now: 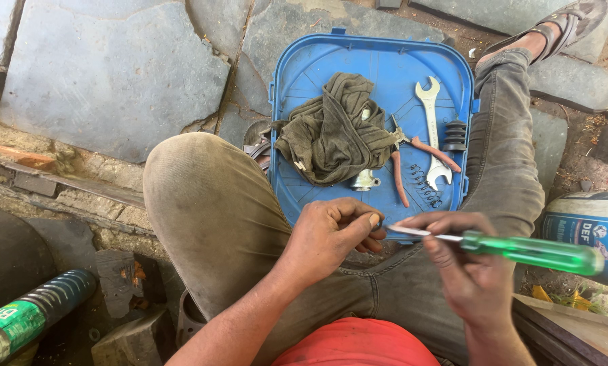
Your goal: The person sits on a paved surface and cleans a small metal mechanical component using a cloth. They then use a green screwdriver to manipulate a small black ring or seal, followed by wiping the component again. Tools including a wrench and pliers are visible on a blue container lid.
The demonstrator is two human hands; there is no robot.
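Right hand grips a screwdriver with a clear green handle, its steel tip touching a small part pinched in the left hand.

Small part pinched in left hand: hidden by fingers, kind not readable. Screwdriver tip lost behind that grip. Metal piece at 6 o'clock of rag half buried under cloth. Bottle at 8 o'clock and blue container at 3 o'clock cut by frame edges.
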